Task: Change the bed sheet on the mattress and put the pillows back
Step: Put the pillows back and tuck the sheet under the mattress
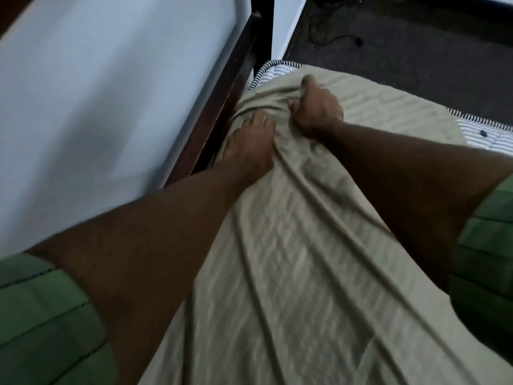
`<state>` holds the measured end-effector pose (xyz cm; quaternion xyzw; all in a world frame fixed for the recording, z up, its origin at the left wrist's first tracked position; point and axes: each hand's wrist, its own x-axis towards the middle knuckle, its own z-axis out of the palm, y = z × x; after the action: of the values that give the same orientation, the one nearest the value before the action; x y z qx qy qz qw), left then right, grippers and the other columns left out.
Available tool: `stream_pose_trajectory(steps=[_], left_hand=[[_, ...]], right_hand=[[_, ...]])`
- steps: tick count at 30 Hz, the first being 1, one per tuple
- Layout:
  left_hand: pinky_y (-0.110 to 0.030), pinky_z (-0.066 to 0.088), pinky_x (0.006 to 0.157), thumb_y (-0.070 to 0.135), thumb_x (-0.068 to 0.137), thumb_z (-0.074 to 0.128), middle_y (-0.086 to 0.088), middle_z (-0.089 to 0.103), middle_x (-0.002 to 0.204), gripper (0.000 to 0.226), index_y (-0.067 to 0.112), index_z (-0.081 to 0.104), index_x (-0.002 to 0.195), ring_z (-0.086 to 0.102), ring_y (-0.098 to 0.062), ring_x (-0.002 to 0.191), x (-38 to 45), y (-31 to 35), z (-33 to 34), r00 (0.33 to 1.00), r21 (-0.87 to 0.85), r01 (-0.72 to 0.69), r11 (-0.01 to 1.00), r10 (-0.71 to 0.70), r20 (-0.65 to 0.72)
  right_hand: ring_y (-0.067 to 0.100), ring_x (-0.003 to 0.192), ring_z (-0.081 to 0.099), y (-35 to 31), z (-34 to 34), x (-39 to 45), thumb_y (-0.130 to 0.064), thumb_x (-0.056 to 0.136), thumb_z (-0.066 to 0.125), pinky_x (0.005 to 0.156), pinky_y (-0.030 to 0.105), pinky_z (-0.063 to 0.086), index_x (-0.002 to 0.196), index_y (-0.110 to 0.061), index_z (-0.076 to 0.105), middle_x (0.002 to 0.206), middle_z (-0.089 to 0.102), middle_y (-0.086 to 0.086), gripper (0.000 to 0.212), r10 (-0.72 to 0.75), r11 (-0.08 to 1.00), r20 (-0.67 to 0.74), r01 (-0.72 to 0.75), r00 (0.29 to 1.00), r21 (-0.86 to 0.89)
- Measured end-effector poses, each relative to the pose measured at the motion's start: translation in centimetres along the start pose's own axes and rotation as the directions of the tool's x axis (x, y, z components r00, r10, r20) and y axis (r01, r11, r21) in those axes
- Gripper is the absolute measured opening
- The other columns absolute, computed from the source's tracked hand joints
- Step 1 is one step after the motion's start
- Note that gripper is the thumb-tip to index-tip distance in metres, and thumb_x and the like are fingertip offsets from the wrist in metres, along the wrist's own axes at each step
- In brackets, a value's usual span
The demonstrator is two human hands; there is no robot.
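Both arms reach forward over the beige bed sheet (pixel 291 245), draped across the striped mattress (pixel 268 75) by the dark bed frame (pixel 222 93); the left hand (pixel 249 148) bunches cloth in curled fingers; the right hand (pixel 316 107) clenches a fold near the mattress corner.

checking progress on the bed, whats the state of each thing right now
bed sheet: beige, wrinkled, bunched near the mattress corner
mattress: striped, corner and right edge uncovered
left hand: grips the sheet at the frame side
right hand: grips a bunched fold
bed frame: dark wood, bare
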<state>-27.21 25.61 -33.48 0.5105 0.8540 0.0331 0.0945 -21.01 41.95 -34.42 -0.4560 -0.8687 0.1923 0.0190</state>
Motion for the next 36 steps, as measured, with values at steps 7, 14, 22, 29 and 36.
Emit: stream_pose_trajectory(steps=[7, 14, 22, 29, 36], left_hand=[[-0.045, 0.042, 0.105, 0.022, 0.083, 0.066, -0.014, 0.041, 0.144, 0.054, 0.013, 0.046, 0.132, 0.044, -0.035, 0.132, 2.7, -0.9, 0.2, 0.999, 0.014, -0.024, 1.0, 0.024, 0.023], [-0.051, 0.019, 0.122, 0.041, 0.097, 0.057, -0.023, 0.002, 0.168, 0.083, 0.008, 0.013, 0.16, 0.007, -0.041, 0.154, 4.0, 0.1, -0.4, 0.99, -0.032, 0.137, 0.99, -0.136, 0.046], [-0.047, 0.01, 0.125, 0.039, 0.101, 0.055, -0.02, -0.012, 0.169, 0.086, 0.006, 0.004, 0.162, -0.005, -0.037, 0.157, 3.5, 0.5, 1.5, 0.965, 0.126, 0.214, 0.969, -0.23, 0.129], [-0.044, 0.047, 0.094, 0.02, 0.08, 0.062, -0.008, 0.058, 0.123, 0.044, 0.021, 0.053, 0.123, 0.057, -0.031, 0.112, 3.2, 8.2, 1.2, 0.96, -0.016, -0.274, 0.962, 0.273, -0.06], [-0.046, 0.05, 0.099, 0.031, 0.09, 0.06, -0.014, 0.062, 0.13, 0.081, 0.028, 0.016, 0.158, 0.06, -0.034, 0.119, 3.7, 19.2, 2.7, 0.975, -0.5, -0.019, 0.866, 0.127, 0.183]], right_hand=[[0.042, 0.12, 0.059, -1.5, -1.3, 3.3, -0.016, 0.096, 0.043, 0.092, 0.045, 0.048, 0.125, -0.015, 0.056, 0.127, 0.062, 0.022, 0.032, -0.102, 0.986, -0.037, 0.096, 0.994, -0.138], [0.02, 0.088, 0.054, -5.3, -1.7, 6.8, -0.005, 0.077, 0.037, 0.078, 0.035, 0.047, 0.134, -0.012, 0.046, 0.102, 0.056, 0.006, 0.058, -0.32, 0.805, 0.022, 0.259, 0.947, 0.533], [0.03, 0.129, 0.046, 6.5, 2.1, -3.7, -0.04, 0.095, 0.052, 0.107, 0.048, 0.036, 0.137, -0.019, 0.047, 0.141, 0.051, 0.007, 0.047, -0.101, 0.994, -0.297, 0.105, 0.949, -0.004], [0.037, 0.12, 0.05, 15.8, -2.5, -7.0, -0.066, 0.087, 0.051, 0.101, 0.051, 0.037, 0.125, -0.015, 0.051, 0.126, 0.058, 0.013, 0.064, 0.333, 0.93, -0.38, -0.367, 0.863, -0.017], [0.038, 0.113, 0.062, 19.9, -5.6, -8.2, -0.065, 0.099, 0.039, 0.091, 0.044, 0.046, 0.115, -0.013, 0.063, 0.116, 0.069, 0.016, 0.059, 0.507, 0.853, -0.116, -0.479, 0.854, 0.205]])
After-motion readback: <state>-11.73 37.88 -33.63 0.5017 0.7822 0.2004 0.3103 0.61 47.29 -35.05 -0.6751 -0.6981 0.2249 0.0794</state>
